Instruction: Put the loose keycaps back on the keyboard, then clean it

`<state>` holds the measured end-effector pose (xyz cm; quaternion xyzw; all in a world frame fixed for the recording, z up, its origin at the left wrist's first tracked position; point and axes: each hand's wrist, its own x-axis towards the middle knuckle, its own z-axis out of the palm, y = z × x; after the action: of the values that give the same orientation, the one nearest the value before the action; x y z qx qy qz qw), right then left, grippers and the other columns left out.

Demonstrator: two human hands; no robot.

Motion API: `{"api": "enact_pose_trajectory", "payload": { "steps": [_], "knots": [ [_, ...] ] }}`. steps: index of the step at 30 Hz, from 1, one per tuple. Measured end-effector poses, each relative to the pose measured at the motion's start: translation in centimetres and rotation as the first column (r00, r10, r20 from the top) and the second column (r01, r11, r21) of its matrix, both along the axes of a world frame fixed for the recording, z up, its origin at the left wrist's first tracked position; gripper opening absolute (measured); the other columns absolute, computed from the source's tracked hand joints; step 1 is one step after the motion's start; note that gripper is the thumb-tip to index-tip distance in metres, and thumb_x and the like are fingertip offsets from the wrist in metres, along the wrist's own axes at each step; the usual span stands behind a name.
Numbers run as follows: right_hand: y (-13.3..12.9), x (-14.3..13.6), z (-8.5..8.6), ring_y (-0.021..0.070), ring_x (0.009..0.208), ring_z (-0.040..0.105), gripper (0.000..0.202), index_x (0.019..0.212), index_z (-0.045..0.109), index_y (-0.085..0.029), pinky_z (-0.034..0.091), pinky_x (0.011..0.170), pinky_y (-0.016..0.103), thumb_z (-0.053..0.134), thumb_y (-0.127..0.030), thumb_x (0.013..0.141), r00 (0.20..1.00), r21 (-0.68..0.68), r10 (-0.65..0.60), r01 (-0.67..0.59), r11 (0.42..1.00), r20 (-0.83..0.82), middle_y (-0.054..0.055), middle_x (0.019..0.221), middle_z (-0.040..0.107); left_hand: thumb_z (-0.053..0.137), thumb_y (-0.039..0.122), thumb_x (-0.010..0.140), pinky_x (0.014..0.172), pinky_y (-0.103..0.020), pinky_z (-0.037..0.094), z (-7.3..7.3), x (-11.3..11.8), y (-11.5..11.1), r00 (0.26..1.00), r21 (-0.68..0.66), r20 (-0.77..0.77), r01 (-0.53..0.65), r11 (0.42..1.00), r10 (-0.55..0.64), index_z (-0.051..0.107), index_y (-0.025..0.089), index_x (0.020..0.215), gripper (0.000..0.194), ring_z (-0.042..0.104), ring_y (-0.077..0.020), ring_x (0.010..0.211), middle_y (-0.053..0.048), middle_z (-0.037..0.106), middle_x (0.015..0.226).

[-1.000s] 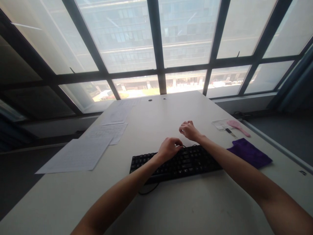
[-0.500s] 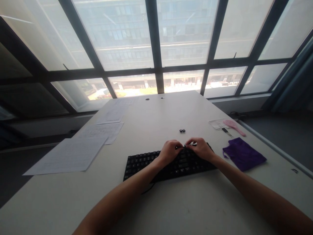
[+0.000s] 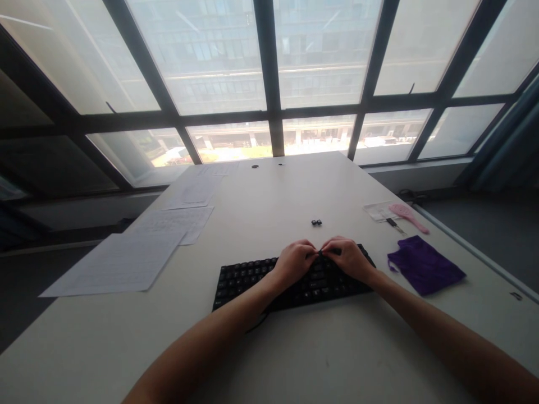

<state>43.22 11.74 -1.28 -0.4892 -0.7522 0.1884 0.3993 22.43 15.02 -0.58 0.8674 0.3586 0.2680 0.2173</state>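
Observation:
A black keyboard point(image 3: 252, 278) lies across the white table point(image 3: 269, 348) in front of me. Both my hands rest over its right half, with their fingertips meeting above the top rows. My left hand point(image 3: 295, 261) and my right hand point(image 3: 347, 258) pinch a small dark piece point(image 3: 320, 252) between them; it is too small to identify. Two small black keycaps point(image 3: 316, 223) sit loose on the table just beyond the keyboard. The keys under my hands are hidden.
Paper sheets point(image 3: 122, 261) lie at the left, with more sheets point(image 3: 197, 193) further back. At the right are a purple cloth pouch point(image 3: 425, 265), a pink hairbrush point(image 3: 406, 216) and a clear plastic bag point(image 3: 379, 210). A large window stands beyond the table's far edge.
One second ago my right hand was out beyond the keyboard; it left two keycaps there and came back to meet my left hand. Since half a second ago both hands have hardly moved.

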Motion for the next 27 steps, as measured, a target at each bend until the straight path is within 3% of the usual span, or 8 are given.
{"api": "enact_pose_trajectory", "payload": {
  "steps": [7, 17, 22, 25, 27],
  "knots": [
    [-1.2, -0.4, 0.6, 0.0237, 0.096, 0.064, 0.014, 0.087, 0.072, -0.023, 0.048, 0.091, 0.038, 0.059, -0.019, 0.092, 0.958, 0.093, -0.019, -0.008, 0.996, 0.287, 0.006, 0.097, 0.075, 0.054, 0.027, 0.098, 0.092, -0.031, 0.052, 0.5, 0.0, -1.2, 0.989, 0.122, -0.146, 0.055, 0.991, -0.037, 0.077, 0.02, 0.093, 0.025, 0.066, -0.0208, 0.098, -0.007, 0.072, 0.103],
    [-1.8, -0.9, 0.3, 0.0225, 0.098, 0.064, 0.017, 0.087, 0.071, -0.022, 0.05, 0.091, 0.035, 0.055, -0.02, 0.094, 0.951, 0.068, -0.062, 0.044, 0.997, 0.302, 0.007, 0.101, 0.074, 0.049, 0.022, 0.099, 0.096, -0.034, 0.052, 0.4, 0.1, -1.9, 0.974, 0.196, -0.22, 0.102, 0.975, -0.058, 0.074, 0.018, 0.096, 0.026, 0.064, -0.0229, 0.101, -0.01, 0.071, 0.101],
    [-1.1, -0.5, 1.0, 0.022, 0.095, 0.068, 0.017, 0.086, 0.073, -0.022, 0.05, 0.089, 0.033, 0.058, -0.022, 0.093, 0.972, 0.019, -0.041, 0.038, 0.999, 0.231, 0.006, 0.099, 0.076, 0.058, 0.023, 0.094, 0.095, -0.031, 0.052, 0.8, -0.1, -1.0, 0.995, 0.055, -0.091, 0.048, 0.997, -0.043, 0.078, 0.019, 0.098, 0.02, 0.069, -0.0216, 0.1, -0.008, 0.075, 0.104],
    [1.3, 0.5, 1.3, 0.021, 0.09, 0.071, 0.015, 0.087, 0.075, -0.021, 0.052, 0.086, 0.031, 0.061, -0.023, 0.092, 0.985, 0.035, -0.111, 0.107, 0.994, 0.132, 0.006, 0.096, 0.077, 0.063, 0.026, 0.091, 0.084, -0.028, 0.055, 1.8, 0.2, 1.6, 0.997, -0.12, -0.061, 0.031, 0.992, -0.039, 0.079, 0.019, 0.101, 0.02, 0.073, -0.0199, 0.088, -0.006, 0.078, 0.096],
    [3.8, 1.2, 1.2, 0.0203, 0.082, 0.071, 0.012, 0.091, 0.075, -0.019, 0.053, 0.08, 0.03, 0.063, -0.02, 0.089, 0.97, 0.034, -0.2, 0.197, 0.98, 0.138, 0.006, 0.091, 0.077, 0.066, 0.027, 0.089, 0.082, -0.028, 0.056, 2.4, 0.9, 4.0, 0.997, -0.141, -0.071, -0.042, 0.989, 0.032, 0.078, 0.018, 0.103, 0.021, 0.073, -0.0201, 0.087, -0.007, 0.079, 0.097]
  ]
}}
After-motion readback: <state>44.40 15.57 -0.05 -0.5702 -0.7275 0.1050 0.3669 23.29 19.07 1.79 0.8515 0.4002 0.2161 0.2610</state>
